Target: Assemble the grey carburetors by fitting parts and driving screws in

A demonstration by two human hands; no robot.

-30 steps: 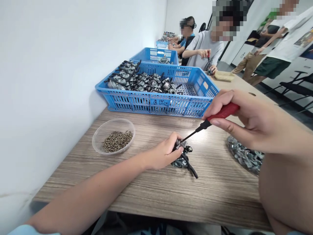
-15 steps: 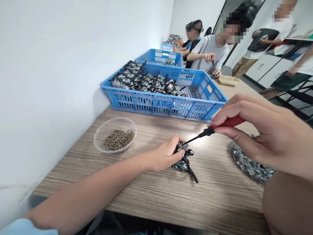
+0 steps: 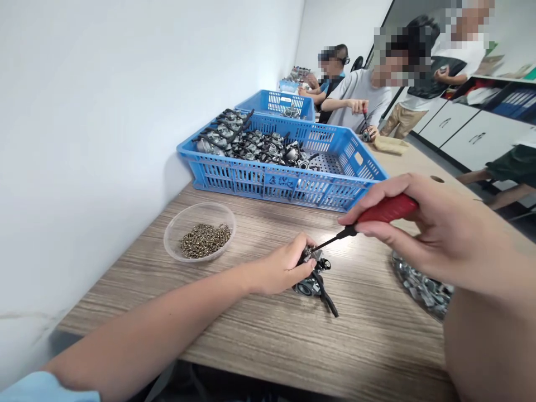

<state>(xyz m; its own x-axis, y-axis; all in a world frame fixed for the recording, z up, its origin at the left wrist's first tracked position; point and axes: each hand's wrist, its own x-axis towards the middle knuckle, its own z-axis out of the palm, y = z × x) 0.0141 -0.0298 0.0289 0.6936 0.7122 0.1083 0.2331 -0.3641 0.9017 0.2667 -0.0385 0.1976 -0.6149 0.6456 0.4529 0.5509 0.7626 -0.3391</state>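
Hands (image 3: 439,234) — screwdriver (image 3: 383,212) aslant, tip (image 3: 316,249) down-left

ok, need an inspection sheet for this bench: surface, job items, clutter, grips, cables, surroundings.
Surface: wood-grain tabletop, against a white wall.
Job items: metal assembly with a black hose; red-handled screwdriver, tip at the assembly.
Clutter: clear bowl of small brass-coloured screws, left; grey metal pieces, right, partly hidden; blue crate of similar assemblies, beyond.
Grips: left grip steadies the assembly on the tabletop; right grip holds the screwdriver handle.
Cables: nothing seen on the tabletop.
Surroundings: second blue crate; co-worker in grey shirt with another screwdriver; white cabinets.
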